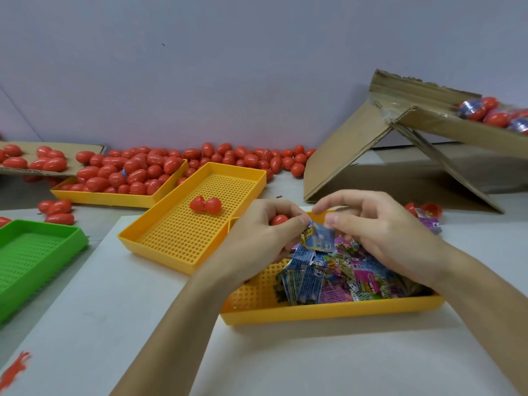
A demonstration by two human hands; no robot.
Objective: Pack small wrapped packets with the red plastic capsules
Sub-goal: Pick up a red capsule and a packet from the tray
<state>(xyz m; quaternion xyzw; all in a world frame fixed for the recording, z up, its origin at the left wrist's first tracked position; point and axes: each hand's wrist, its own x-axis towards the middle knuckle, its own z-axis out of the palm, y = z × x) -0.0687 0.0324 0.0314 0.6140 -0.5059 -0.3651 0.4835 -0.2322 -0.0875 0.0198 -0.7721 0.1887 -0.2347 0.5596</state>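
Blue packet (pixel 317 235) pinched by both hands; left hand (pixel 265 235) also grips red capsule (pixel 279 220), right hand (pixel 380 232) above yellow tray (pixel 328 312) near rim.

Pale grey bench (pixel 328 367), backed by a plain wall; raised white board (pixel 137 310) across its middle; on that board, near yellow tray (pixel 328 312) heaped with wrapped packets (pixel 343 275), just beside an angled yellow tray (pixel 177 238) carrying one opened capsule (pixel 205 204); far yellow tray (pixel 114 197) piled with red capsules (pixel 128 172); green tray (pixel 34 258) at left; loose capsules (pixel 257 158) strewn along the wall; cardboard box (pixel 357 144) tipped at right; flat cardboard sheet (pixel 57 148), possibly a flap, far left.
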